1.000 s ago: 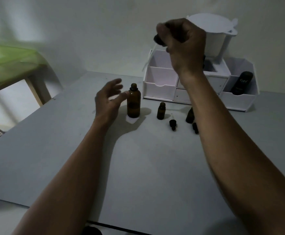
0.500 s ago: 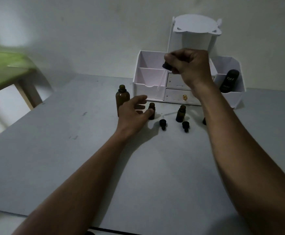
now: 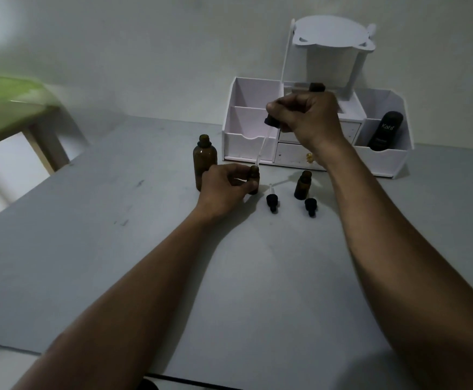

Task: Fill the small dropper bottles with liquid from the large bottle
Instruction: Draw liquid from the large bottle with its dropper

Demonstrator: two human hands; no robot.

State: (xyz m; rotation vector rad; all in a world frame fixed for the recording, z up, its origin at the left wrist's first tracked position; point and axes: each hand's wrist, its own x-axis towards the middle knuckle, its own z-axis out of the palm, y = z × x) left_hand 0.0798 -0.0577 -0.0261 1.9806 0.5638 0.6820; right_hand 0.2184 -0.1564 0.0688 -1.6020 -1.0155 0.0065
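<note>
The large amber bottle (image 3: pixel 204 159) stands uncapped on the grey table, just behind my left hand (image 3: pixel 224 185). That hand grips a small amber dropper bottle (image 3: pixel 254 178) upright on the table. My right hand (image 3: pixel 307 118) pinches the black bulb of a long clear dropper (image 3: pixel 262 146), tilted so its tip sits at the small bottle's mouth. A second small amber bottle (image 3: pixel 302 184) stands open to the right. Two black dropper caps (image 3: pixel 272 201) (image 3: pixel 310 206) lie in front of the bottles.
A white desk organiser (image 3: pixel 250 142) with drawers and compartments stands at the back against the wall, holding a black tube (image 3: pixel 385 132) on its right side. A wooden table with a green top (image 3: pixel 7 108) stands at the far left.
My left hand has closed around the small bottle. My right hand came down and left, bringing the dropper's tip to that bottle's mouth.
</note>
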